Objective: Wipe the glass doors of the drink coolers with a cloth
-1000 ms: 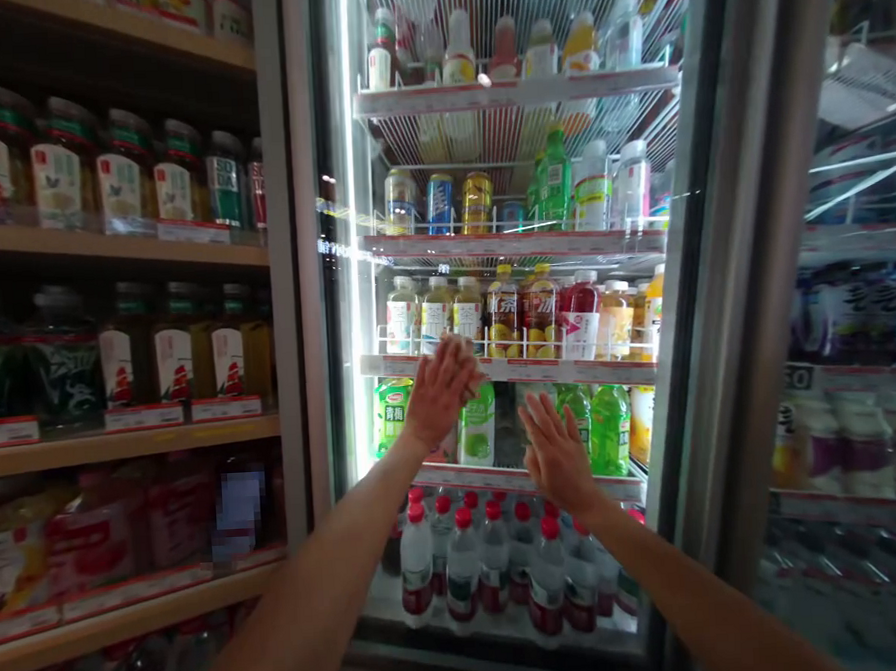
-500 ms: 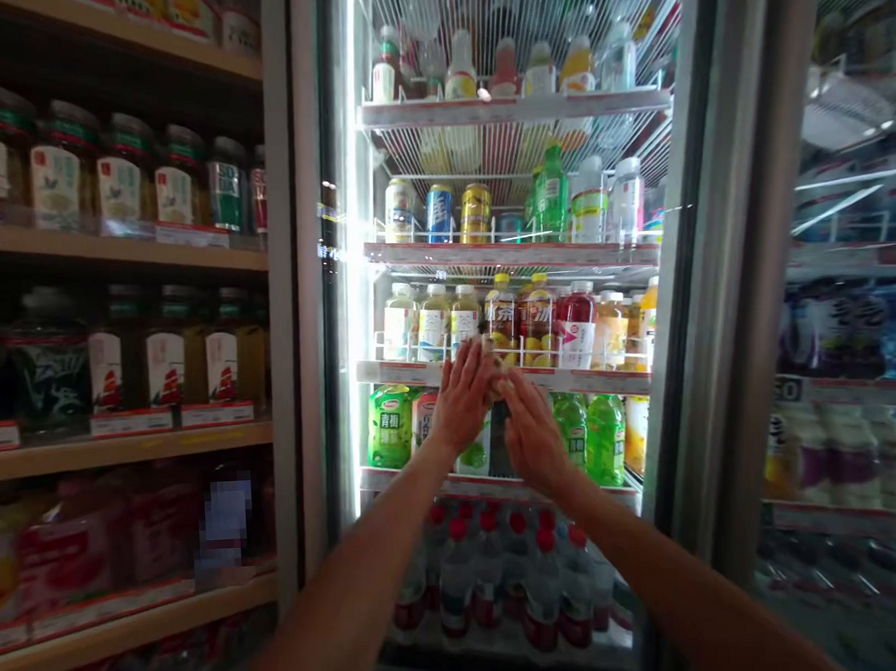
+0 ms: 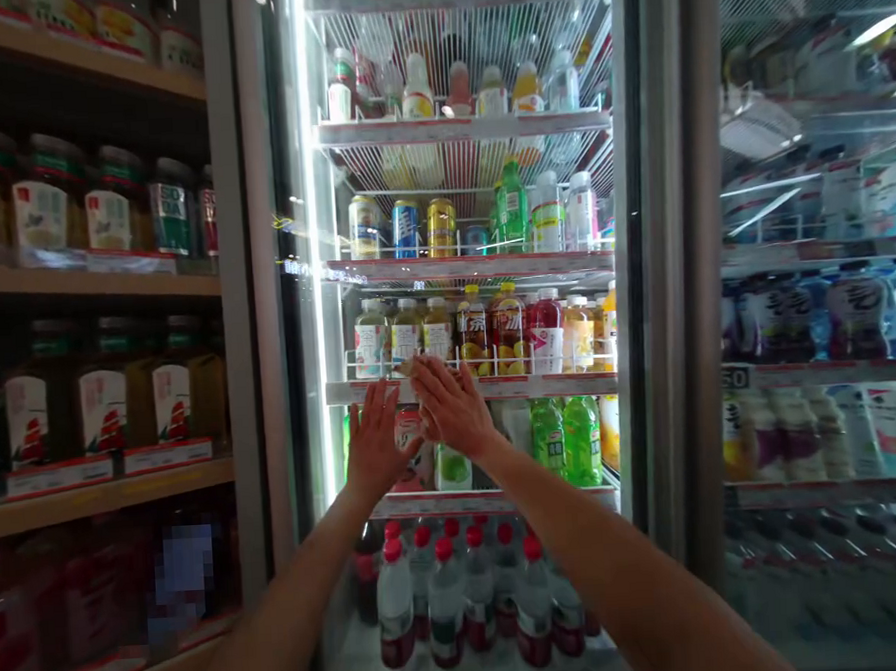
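I face an open drinks fridge (image 3: pixel 644 265) with lit wire shelves. My left hand (image 3: pixel 375 444) is raised with fingers spread, in front of the green-bottle shelf near a red-and-white bottle (image 3: pixel 416 457). My right hand (image 3: pixel 452 405) is also open with fingers stretched, held before the shelf edge (image 3: pixel 556 383) under the juice bottles (image 3: pixel 493 328). The hands nearly touch, the right slightly above the left. Neither holds anything.
Water bottles with red caps (image 3: pixel 462 595) fill the fridge's bottom. Green bottles (image 3: pixel 566 439) stand right of my hands, cans (image 3: pixel 404 228) two shelves up. Wooden shelves (image 3: pixel 103 489) with jars and dark bottles run along the left. A closed glass door (image 3: pixel 822 306) is on the right.
Both hands stayed open and shifted left together across the fridge front; the left hand dropped lower, the right rose slightly. The view also shifted, so the fridge sits further left in the frame.
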Demonstrator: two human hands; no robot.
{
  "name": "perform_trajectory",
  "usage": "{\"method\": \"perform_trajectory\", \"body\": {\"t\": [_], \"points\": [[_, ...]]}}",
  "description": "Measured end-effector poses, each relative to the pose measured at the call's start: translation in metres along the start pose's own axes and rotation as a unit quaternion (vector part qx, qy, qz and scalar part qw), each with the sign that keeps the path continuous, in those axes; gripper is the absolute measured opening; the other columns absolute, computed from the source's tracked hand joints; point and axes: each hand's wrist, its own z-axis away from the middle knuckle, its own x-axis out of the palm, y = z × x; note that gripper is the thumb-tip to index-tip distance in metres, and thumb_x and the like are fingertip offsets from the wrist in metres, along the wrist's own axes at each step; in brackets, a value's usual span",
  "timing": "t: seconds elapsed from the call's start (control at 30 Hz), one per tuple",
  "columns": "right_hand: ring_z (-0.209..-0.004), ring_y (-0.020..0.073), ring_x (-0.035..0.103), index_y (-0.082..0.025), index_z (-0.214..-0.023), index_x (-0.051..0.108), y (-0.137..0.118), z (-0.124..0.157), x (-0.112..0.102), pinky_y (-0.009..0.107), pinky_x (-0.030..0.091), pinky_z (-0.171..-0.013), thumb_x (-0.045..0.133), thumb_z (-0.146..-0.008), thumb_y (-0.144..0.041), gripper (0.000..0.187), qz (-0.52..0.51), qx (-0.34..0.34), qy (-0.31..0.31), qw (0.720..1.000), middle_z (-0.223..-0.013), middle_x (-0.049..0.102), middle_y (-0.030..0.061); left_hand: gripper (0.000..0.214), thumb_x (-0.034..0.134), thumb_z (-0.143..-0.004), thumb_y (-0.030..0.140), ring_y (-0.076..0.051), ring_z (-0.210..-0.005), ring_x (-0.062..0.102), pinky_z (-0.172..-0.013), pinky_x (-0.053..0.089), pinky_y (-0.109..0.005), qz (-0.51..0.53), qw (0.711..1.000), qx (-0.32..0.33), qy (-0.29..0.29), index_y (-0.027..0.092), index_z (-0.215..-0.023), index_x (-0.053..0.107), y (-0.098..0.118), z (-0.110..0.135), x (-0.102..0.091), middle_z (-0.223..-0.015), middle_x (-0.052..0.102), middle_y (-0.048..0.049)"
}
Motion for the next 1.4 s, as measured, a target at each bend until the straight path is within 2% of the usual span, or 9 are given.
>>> {"method": "perform_trajectory", "body": {"t": [0.2,0.27,0.33,0.5,0.73,0.9,1.07,1.27,1.4], "points": [[-0.122,0.0148,0.046,-0.002,-0.092,0.064,0.098,0.032,-0.050,0.041,0.035,-0.102,0.027,-0.090,-0.017,0.040,0.093,0.158,0.112,0.977,-0.122,0.056,0.0235,0.077,0.051,-0.080,0.049,-0.029,-0.139,0.013,-0.110,0.016,-0.050,-0.016,0.998,-0.031,-0.043,0.010,-0.140,0.023,0.015,-0.001,0.000,-0.148,0.021,-0.0181],[-0.129,0.0194,0.038,0.010,-0.105,0.056,0.112,0.041,-0.057,0.046,0.032,-0.103,0.025,-0.089,-0.015,0.043,0.119,0.226,0.152,0.955,-0.130,0.044,0.0318,0.083,0.052,-0.079,0.052,-0.031,-0.139,0.010,-0.110,0.015,-0.053,-0.018,0.997,-0.049,-0.048,0.006,-0.141,0.020,0.021,-0.001,0.002,-0.148,0.018,-0.0204],[-0.136,0.0219,0.026,0.004,-0.121,0.049,0.105,0.046,-0.053,0.049,0.028,-0.105,0.033,-0.088,-0.017,0.042,0.128,0.237,0.153,0.951,-0.136,0.041,0.0265,0.086,0.050,-0.079,0.055,-0.032,-0.139,0.008,-0.110,0.014,-0.054,-0.021,0.997,-0.064,-0.045,0.004,-0.141,0.018,0.025,-0.001,0.004,-0.148,0.017,-0.0218],[-0.138,0.0194,0.020,-0.018,-0.133,0.041,0.083,0.053,-0.035,0.044,0.015,-0.113,0.044,-0.084,-0.026,0.051,0.057,0.051,-0.001,0.997,-0.142,0.041,0.0075,0.084,0.045,-0.081,0.057,-0.031,-0.139,0.010,-0.110,0.015,-0.053,-0.018,0.997,-0.068,-0.043,0.006,-0.142,0.018,0.026,-0.001,0.004,-0.148,0.018,-0.0208],[-0.137,0.0276,0.020,-0.008,-0.138,0.029,0.117,0.070,-0.045,0.053,0.023,-0.106,0.037,-0.086,-0.025,0.056,0.102,0.263,0.107,0.953,-0.143,0.033,0.0192,0.084,0.044,-0.082,0.057,-0.032,-0.139,0.010,-0.108,0.017,-0.055,-0.023,0.996,-0.072,-0.048,0.007,-0.142,0.016,0.028,-0.001,0.003,-0.148,0.017,-0.0215],[-0.136,0.0203,0.025,-0.019,-0.138,0.033,0.108,0.073,-0.046,0.045,0.022,-0.110,0.038,-0.084,-0.020,0.054,0.051,0.038,-0.011,0.998,-0.140,0.042,0.0087,0.084,0.043,-0.082,0.058,-0.032,-0.138,0.013,-0.107,0.021,-0.055,-0.014,0.996,-0.072,-0.043,0.008,-0.143,0.015,0.027,0.000,0.004,-0.148,0.019,-0.0216],[-0.136,0.0308,0.020,-0.004,-0.138,0.028,0.123,0.068,-0.049,0.057,0.022,-0.104,0.035,-0.085,-0.022,0.056,0.120,0.289,0.160,0.936,-0.141,0.033,0.0236,0.082,0.041,-0.083,0.057,-0.033,-0.138,0.012,-0.107,0.021,-0.056,-0.009,0.996,-0.071,-0.046,0.007,-0.143,0.016,0.027,0.001,0.004,-0.148,0.018,-0.0221],[-0.135,0.0195,0.027,-0.020,-0.136,0.035,0.107,0.079,-0.049,0.042,0.022,-0.111,0.041,-0.079,-0.019,0.058,0.064,0.083,0.033,0.994,-0.140,0.042,0.0066,0.079,0.038,-0.085,0.056,-0.032,-0.139,0.012,-0.107,0.024,-0.054,-0.021,0.997,-0.070,-0.039,0.010,-0.144,0.012,0.028,0.005,0.004,-0.149,0.018,-0.0195],[-0.136,0.0294,0.023,-0.008,-0.139,0.028,0.131,0.090,-0.057,0.054,0.023,-0.105,0.038,-0.083,-0.021,0.059,0.111,0.251,0.098,0.957,-0.142,0.034,0.0195,0.078,0.038,-0.086,0.055,-0.031,-0.139,0.012,-0.107,0.023,-0.054,-0.022,0.997,-0.063,-0.027,0.009,-0.143,0.014,0.028,0.007,0.007,-0.148,0.018,-0.0200]]}}
